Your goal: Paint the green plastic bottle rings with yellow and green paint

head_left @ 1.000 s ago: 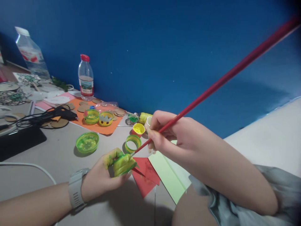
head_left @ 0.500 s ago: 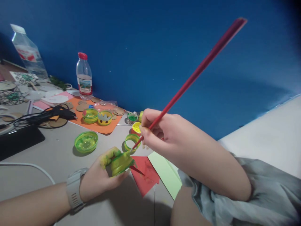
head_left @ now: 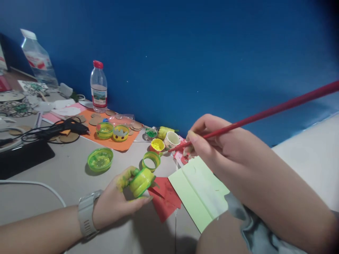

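Note:
My left hand, smeared with yellow-green paint and wearing a grey watch, grips a small round piece painted green and yellow just above the table. My right hand pinches a long red paintbrush near its tip; the bristles point left at a small pot of yellow paint. The handle runs up to the right edge of the picture. A red paper scrap and a folded light green sheet lie under and between my hands.
A green ring, a green dish, a white cup and a pot of green beads stand nearby. An orange sheet bears two painted rings and cardboard discs. A glue gun, a small bottle and a large bottle are farther left.
My right hand has pulled the brush tip off the painted piece and swung it right and up toward the yellow paint pot; the handle dropped lower. The left hand tilted the piece slightly.

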Available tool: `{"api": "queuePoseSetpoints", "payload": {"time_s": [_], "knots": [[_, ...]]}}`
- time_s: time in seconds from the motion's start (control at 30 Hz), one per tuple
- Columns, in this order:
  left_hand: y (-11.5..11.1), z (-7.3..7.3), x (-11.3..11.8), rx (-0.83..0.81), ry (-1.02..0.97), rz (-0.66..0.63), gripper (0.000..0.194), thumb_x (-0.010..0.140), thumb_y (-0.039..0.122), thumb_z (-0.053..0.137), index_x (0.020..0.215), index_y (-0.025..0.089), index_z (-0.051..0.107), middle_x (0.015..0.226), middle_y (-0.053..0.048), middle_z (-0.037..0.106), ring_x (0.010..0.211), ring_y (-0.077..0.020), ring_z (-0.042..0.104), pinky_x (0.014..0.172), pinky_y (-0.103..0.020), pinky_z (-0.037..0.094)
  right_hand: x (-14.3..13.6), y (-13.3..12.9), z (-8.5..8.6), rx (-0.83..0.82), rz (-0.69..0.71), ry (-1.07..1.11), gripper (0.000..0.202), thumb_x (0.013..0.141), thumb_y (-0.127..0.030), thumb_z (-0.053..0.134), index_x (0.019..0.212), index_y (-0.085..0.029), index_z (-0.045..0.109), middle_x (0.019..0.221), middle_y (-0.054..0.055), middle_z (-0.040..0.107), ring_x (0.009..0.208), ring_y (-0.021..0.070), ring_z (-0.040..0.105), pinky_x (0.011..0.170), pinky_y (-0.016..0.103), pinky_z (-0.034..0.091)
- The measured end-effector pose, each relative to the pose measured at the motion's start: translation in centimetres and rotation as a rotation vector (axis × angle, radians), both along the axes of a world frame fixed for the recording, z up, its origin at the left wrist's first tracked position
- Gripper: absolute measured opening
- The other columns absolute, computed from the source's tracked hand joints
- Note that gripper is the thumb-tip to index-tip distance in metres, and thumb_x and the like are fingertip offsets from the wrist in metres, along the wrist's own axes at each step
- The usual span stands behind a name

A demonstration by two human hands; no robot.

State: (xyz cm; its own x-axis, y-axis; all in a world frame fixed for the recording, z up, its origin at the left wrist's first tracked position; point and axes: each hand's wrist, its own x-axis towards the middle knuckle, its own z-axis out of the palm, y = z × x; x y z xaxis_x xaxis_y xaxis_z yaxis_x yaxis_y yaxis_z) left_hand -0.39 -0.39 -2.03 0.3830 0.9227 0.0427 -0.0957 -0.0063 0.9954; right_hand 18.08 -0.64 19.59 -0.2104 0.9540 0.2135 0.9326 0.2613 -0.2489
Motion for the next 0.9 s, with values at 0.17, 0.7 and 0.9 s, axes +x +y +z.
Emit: {"api": "queuePoseSetpoints", "payload": {"time_s": [0.17,0.7,0.9], "knots": [[0.3,0.3,0.0,-0.111,-0.089,-0.023,0.04,0.072,0.031,0.078,0.098,0.021,0.049,0.11,-0.008,0.069,0.099,-0.0235,0.068,0.085,-0.033,0.055,-0.1,0.1,-0.3,0.012,0.048,0.022,0.018,0.094,-0.03,0.038,0.084,-0.024,0.052,0.061,-0.004,0.053,0.05,0.0092,0.048,0.041,0.02,0.034],[0.7,3.0,0.6,-0.104,-0.032,0.021,0.027,0.077,0.024,0.073,0.094,0.018,0.053,0.109,-0.009,0.072,0.099,-0.0208,0.069,0.085,-0.025,0.056,-0.5,-0.1,-0.4,0.046,0.163,-0.057,0.022,0.096,-0.027,0.037,0.083,-0.022,0.055,0.08,0.005,0.06,0.071,0.0159,0.057,0.063,0.028,0.045],[0.8,2.8,0.5,-0.136,0.011,0.0,0.029,0.081,0.032,0.069,0.099,0.019,0.049,0.107,-0.006,0.072,0.093,-0.0162,0.07,0.079,-0.021,0.056,-0.2,-0.6,-0.1,-0.012,0.082,0.024,0.021,0.095,-0.036,0.039,0.085,-0.026,0.054,0.065,-0.003,0.056,0.05,0.01,0.05,0.041,0.022,0.035]]}}
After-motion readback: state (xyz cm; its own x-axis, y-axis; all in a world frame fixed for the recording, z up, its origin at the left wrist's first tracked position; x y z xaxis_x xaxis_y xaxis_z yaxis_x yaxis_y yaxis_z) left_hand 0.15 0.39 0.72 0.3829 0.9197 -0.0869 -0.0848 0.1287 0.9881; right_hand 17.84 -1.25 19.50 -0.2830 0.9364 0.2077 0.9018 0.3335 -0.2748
